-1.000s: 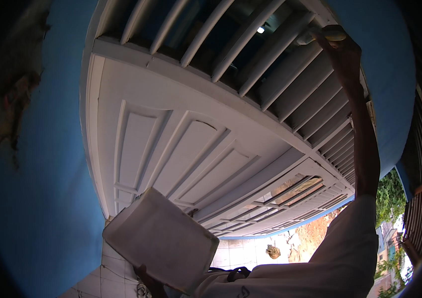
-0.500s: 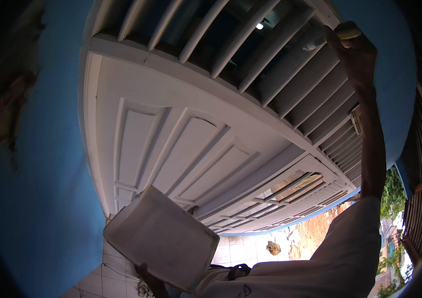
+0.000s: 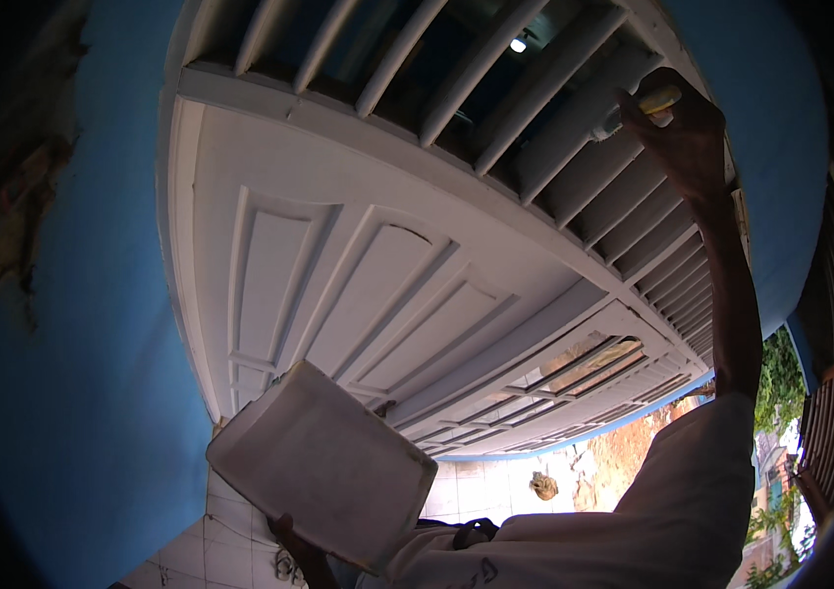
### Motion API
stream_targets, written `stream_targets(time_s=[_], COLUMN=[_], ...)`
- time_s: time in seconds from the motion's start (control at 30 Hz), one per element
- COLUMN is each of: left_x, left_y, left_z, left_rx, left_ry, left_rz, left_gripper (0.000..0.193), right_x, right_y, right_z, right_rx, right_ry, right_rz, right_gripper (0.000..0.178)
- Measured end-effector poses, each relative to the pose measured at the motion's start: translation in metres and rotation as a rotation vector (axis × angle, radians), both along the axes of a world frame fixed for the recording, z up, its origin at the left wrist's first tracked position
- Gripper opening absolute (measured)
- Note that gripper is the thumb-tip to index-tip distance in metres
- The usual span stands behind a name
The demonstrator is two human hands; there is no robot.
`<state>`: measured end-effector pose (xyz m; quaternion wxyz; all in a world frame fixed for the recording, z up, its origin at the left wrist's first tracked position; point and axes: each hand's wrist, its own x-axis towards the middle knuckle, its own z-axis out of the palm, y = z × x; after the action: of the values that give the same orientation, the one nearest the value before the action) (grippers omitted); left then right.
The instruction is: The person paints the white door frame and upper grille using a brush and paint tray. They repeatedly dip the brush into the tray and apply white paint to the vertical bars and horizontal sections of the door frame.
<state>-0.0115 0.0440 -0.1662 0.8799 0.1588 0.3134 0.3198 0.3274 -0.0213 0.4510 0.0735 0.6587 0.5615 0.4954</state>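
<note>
My right hand, raised high at the upper right, is closed around a paintbrush with a yellow handle. Its pale bristles meet one of the white slats above the door, close to the slat's lower edge. Low in the picture, my left hand grips the near edge of a whitish rectangular tray, which is held tilted in front of me. Only part of that hand shows; the tray hides the rest.
Below the slats is a white panelled door, with a glazed, barred section farther right. Blue walls flank it; the left one has a damaged patch. Sandals lie on the tiled floor.
My right hand and the paintbrush have moved down and to the left along the slats. The tray in my left hand has stayed almost in place.
</note>
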Motion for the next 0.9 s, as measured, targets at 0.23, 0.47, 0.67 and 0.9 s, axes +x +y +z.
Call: stream_targets(time_s=[0.23,0.47,0.67,0.9], left_x=[0.003,0.001,0.001,0.005], left_y=[-0.005,-0.005,-0.007,-0.002], left_z=[-0.017,-0.013,-0.029,-0.016], left_rx=[-0.006,0.047,0.020,0.020], left_ry=[-0.041,-0.018,-0.002,0.007], left_rz=[-0.005,-0.034,-0.004,-0.045], left_gripper=[0.090,0.089,0.090,0.090], right_x=[0.033,0.057,0.005,0.037], right_y=[0.000,0.005,-0.003,0.000], right_z=[-0.010,-0.038,-0.015,-0.026], right_rx=[0.025,-0.112,-0.173,-0.124], right_ry=[0.147,0.169,0.016,0.153], right_rz=[-0.070,-0.188,-0.012,-0.102], right_gripper=[0.020,0.031,0.028,0.029])
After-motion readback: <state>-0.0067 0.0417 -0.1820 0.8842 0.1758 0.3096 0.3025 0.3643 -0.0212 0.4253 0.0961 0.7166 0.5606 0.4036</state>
